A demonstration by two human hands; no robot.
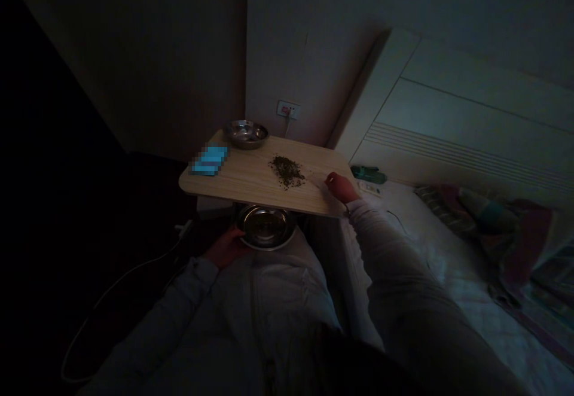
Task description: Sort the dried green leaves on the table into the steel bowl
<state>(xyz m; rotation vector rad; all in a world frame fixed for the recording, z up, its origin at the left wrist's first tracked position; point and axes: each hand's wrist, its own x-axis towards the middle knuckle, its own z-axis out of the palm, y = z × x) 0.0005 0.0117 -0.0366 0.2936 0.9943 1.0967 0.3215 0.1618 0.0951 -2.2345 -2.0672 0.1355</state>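
Note:
A small wooden table (pixel 251 183) stands in front of me in a dim room. A pile of small dark bits (pixel 287 170) lies on its top. My left hand (pixel 228 247) grips the rim of a metal bowl (pixel 265 227) held just under the table's near edge, over my lap. My right hand (pixel 341 187) rests on the table's right end, beside the pile, fingers curled; whether it holds anything is too dark to tell. A second metal bowl (pixel 246 133) sits at the table's far edge.
A blue card or phone (pixel 209 161) lies on the table's left part. A wall socket (pixel 288 110) with a plug is behind the table. A bed (pixel 448 246) with a white headboard and rumpled bedding is to the right. A white cable (pixel 116 282) trails at left.

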